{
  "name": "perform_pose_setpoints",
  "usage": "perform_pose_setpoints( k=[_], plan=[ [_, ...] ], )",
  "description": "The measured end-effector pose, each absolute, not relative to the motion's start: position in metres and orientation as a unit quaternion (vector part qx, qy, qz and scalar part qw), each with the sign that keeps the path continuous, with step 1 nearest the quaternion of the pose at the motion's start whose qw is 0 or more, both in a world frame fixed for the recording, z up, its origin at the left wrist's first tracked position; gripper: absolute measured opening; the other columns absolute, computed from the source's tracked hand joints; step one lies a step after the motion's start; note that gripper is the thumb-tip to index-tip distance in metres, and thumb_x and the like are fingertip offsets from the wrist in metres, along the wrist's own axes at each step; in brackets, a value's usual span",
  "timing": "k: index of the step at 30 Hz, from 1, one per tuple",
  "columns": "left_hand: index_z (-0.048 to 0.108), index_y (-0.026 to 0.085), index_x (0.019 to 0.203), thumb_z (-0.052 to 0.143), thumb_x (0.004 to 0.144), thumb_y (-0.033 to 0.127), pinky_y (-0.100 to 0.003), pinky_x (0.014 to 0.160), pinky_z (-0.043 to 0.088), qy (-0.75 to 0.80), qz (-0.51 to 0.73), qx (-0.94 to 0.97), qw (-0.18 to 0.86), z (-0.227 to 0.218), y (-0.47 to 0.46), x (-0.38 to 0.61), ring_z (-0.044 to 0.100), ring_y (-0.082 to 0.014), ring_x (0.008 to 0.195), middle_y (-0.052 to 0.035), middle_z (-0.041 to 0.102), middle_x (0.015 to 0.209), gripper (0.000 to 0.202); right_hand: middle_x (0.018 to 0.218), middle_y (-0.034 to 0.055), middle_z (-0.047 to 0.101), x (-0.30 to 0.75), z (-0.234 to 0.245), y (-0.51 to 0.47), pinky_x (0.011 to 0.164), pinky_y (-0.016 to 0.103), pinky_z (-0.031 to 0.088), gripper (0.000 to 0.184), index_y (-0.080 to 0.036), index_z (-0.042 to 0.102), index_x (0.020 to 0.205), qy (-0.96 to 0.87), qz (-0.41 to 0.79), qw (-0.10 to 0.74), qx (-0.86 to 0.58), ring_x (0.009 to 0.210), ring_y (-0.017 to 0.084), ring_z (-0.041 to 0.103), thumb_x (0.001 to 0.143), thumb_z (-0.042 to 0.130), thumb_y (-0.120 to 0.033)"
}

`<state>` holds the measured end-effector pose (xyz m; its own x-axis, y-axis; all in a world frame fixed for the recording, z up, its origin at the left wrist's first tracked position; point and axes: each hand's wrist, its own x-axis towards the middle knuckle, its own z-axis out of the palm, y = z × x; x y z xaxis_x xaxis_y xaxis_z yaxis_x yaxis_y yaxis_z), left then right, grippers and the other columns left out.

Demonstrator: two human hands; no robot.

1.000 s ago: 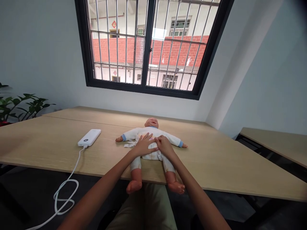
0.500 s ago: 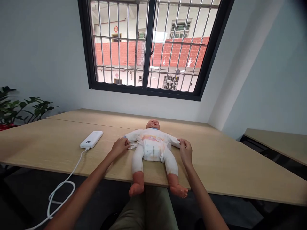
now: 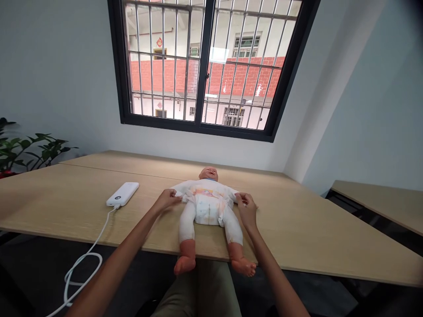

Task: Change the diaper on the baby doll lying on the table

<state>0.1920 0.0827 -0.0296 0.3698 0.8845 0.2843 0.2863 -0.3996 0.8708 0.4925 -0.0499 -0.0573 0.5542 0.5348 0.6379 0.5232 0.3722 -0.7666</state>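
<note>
A baby doll (image 3: 208, 204) in a white romper lies on its back on the wooden table (image 3: 297, 233), head toward the window, with its bare feet hanging over the near edge. My left hand (image 3: 168, 199) is closed on the doll's left-side sleeve at its arm. On the other side, my right hand (image 3: 246, 207) pinches the sleeve of the doll's other arm. Both doll arms are mostly covered by my hands.
A white power bank (image 3: 122, 194) lies on the table left of the doll, its white cable (image 3: 84, 259) looping down over the edge. A green plant (image 3: 23, 149) stands at far left. A barred window (image 3: 205, 61) is behind. A second table (image 3: 380, 200) is at right.
My hands left the doll's belly and spread outward to its two arms, then drew slightly inward, folding the sleeves closer to the body. The view shifted a little.
</note>
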Motion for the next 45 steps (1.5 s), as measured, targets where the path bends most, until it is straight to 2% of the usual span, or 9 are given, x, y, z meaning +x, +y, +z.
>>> perform_pose_setpoints(
  k=[3,5,9,13,19,24,31,38,45],
  plan=[
    [0.051,0.014,0.066,0.079,0.050,0.053,-0.021,0.053,0.033,0.339,0.434,0.676,0.490,-0.013,0.074,0.212,0.049,-0.0114,0.058,-0.0009,0.056,0.061,0.050,0.099,0.0059,0.063,0.471,-0.037,-0.045,0.088,0.031,0.043,0.035,-0.017,0.068,0.090,-0.586,0.019,0.627,-0.513,0.095,0.017,0.057,0.084,0.056,-0.049],
    [0.052,0.014,0.066,0.081,0.047,0.052,-0.021,0.052,0.034,0.323,0.466,0.655,0.500,-0.005,0.070,0.229,0.048,-0.0106,0.056,0.0000,0.054,0.059,0.052,0.107,0.0053,0.061,0.456,-0.024,-0.035,0.094,0.031,0.041,0.032,-0.021,0.069,0.103,-0.675,0.024,0.556,-0.484,0.102,0.016,0.055,0.086,0.057,-0.045],
    [0.058,0.013,0.067,0.072,0.062,0.044,-0.024,0.057,0.037,0.294,0.504,0.710,0.394,-0.003,0.068,0.262,0.051,-0.0128,0.059,-0.0023,0.058,0.062,0.035,0.121,0.0047,0.056,0.432,-0.016,-0.010,0.097,0.040,0.037,0.036,-0.029,0.065,0.119,-0.741,0.019,0.373,-0.558,0.115,0.022,0.049,0.085,0.060,-0.041],
    [0.064,0.012,0.067,0.069,0.066,0.029,-0.026,0.063,0.040,0.293,0.492,0.753,0.324,-0.015,0.071,0.288,0.056,-0.0162,0.065,-0.0058,0.064,0.068,0.018,0.125,0.0076,0.053,0.424,-0.025,0.002,0.096,0.045,0.036,0.041,-0.019,0.061,0.117,-0.709,0.004,0.295,-0.641,0.118,0.027,0.045,0.084,0.062,-0.044],
    [0.067,0.013,0.067,0.069,0.071,0.016,-0.025,0.066,0.039,0.279,0.464,0.791,0.284,-0.025,0.070,0.296,0.056,-0.0154,0.067,-0.0032,0.065,0.068,0.005,0.120,0.0053,0.055,0.432,-0.042,0.007,0.101,0.040,0.036,0.041,-0.018,0.060,0.111,-0.671,0.071,0.400,-0.620,0.117,0.022,0.047,0.076,0.071,-0.036],
    [0.068,0.013,0.070,0.070,0.073,0.010,-0.027,0.071,0.039,0.286,0.453,0.812,0.232,-0.025,0.062,0.292,0.055,-0.0171,0.074,-0.0036,0.065,0.073,0.004,0.122,0.0080,0.056,0.438,-0.055,0.018,0.102,0.038,0.040,0.063,-0.016,0.052,0.119,-0.645,0.129,0.529,-0.537,0.114,0.022,0.053,0.063,0.077,-0.035],
    [0.066,0.015,0.069,0.068,0.074,0.007,-0.030,0.076,0.039,0.286,0.422,0.841,0.184,-0.027,0.060,0.289,0.054,-0.0194,0.080,-0.0034,0.062,0.073,0.010,0.118,0.0090,0.057,0.439,-0.059,0.016,0.101,0.040,0.041,0.077,-0.017,0.044,0.128,-0.658,0.124,0.530,-0.520,0.111,0.021,0.055,0.062,0.076,-0.037],
    [0.064,0.015,0.071,0.066,0.079,0.015,-0.030,0.078,0.041,0.253,0.424,0.848,0.191,-0.034,0.065,0.284,0.054,-0.0193,0.082,-0.0047,0.063,0.079,0.008,0.122,0.0093,0.056,0.434,-0.053,0.006,0.104,0.038,0.040,0.062,-0.017,0.043,0.130,-0.671,0.127,0.534,-0.498,0.114,0.019,0.053,0.073,0.063,-0.033],
    [0.070,0.017,0.080,0.066,0.083,0.027,-0.035,0.087,0.037,0.316,0.472,0.802,0.184,-0.035,0.063,0.273,0.051,-0.0237,0.096,-0.0054,0.067,0.087,0.011,0.110,0.0100,0.057,0.460,-0.039,-0.001,0.096,0.035,0.044,0.037,-0.014,0.053,0.109,-0.515,-0.031,0.697,-0.499,0.100,0.017,0.054,0.080,0.051,-0.035]
  ],
)
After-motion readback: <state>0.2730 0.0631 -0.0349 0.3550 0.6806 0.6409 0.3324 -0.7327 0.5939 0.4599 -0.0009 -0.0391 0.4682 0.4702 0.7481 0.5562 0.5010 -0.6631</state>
